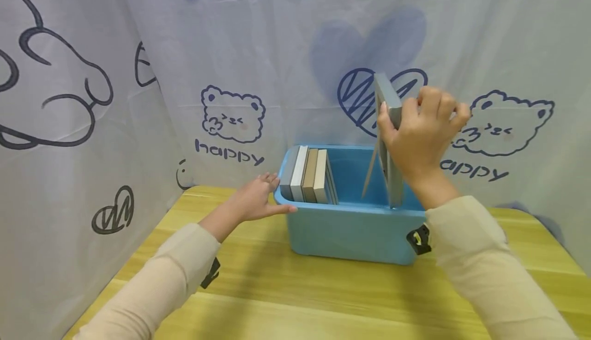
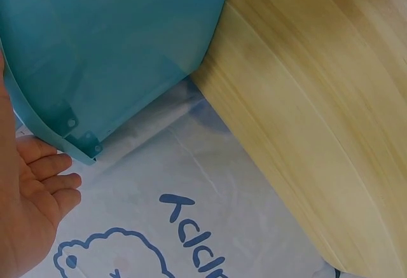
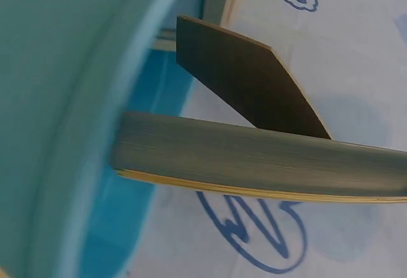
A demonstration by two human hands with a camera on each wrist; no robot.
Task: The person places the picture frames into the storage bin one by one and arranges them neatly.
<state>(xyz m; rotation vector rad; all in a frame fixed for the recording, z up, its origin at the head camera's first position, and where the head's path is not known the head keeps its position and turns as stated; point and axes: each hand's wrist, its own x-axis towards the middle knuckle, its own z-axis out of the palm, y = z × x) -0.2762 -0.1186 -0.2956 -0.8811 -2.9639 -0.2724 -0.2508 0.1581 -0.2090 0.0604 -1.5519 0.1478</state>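
Observation:
A grey picture frame (image 1: 390, 140) stands upright, its lower end inside a light blue plastic bin (image 1: 355, 232). My right hand (image 1: 422, 130) grips the frame's upper part, thumb on the left side, fingers on the right. The right wrist view shows the frame's edge (image 3: 254, 157) and a dark stand leg (image 3: 248, 81) sticking out from its back. My left hand (image 1: 256, 196) touches the bin's left end at the rim, thumb stretched toward the front. In the left wrist view, the fingers of that hand (image 2: 38, 195) lie loosely beside the bin's rim (image 2: 38, 119).
Several flat pieces (image 1: 309, 176) in grey, white, tan and cream stand on edge at the bin's left end; whether frames or books I cannot tell. The bin sits on a wood-grain table (image 1: 277, 294). A white curtain (image 1: 286, 47) with drawings hangs behind and at the sides.

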